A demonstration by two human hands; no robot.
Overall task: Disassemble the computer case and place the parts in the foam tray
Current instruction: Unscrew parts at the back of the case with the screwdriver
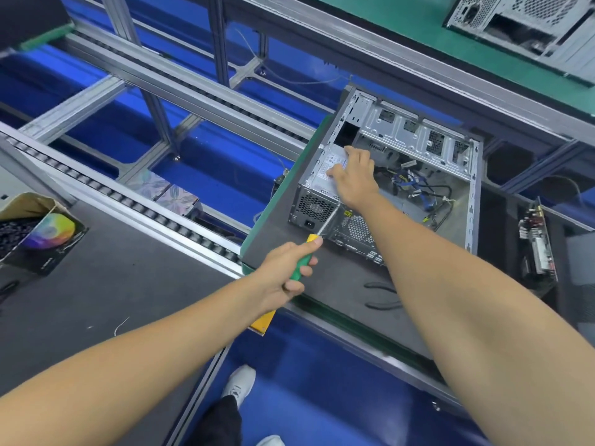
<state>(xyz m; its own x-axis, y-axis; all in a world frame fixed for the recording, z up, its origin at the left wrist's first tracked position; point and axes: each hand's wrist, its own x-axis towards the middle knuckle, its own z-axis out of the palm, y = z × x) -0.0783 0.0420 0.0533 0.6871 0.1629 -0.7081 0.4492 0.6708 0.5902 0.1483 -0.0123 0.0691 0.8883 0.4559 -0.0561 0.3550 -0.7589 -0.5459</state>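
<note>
- At about two o'clock from the centre of the view, the computer case (415, 175) lies on its side with its open side up, on a dark mat (335, 284) over the green-edged worktop (283, 188).
- Inside the case, at its nine o'clock side, sits the silver power supply (325, 178); loose cables (418, 191) lie at its three o'clock, on the case floor.
- The right hand (355, 178) rests on top of the power supply, its fingers spread and fairly straight, pressing flat rather than clamped on anything.
- The left hand (286, 275), at seven o'clock from the case, has its fingers clamped round the green and yellow handle of a screwdriver (310, 249).
- The screwdriver's metal shaft points toward one o'clock and reaches the rear panel of the case just below the power supply; whether the tip sits in a screw cannot be told.
- A pair of black-handled pliers (383, 296) lies on the mat at six o'clock from the case, partly behind the right forearm.
- At three o'clock from the case, a circuit board (536, 243) stands in a dark foam tray (553, 278).
- A second open case (528, 24) stands at the far one o'clock corner on a green surface.
- At nine o'clock, an open cardboard box (32, 220) with a colourful print rests on a grey worktop (112, 300).
- A white shoe (240, 383) shows on the blue floor at six o'clock.
</note>
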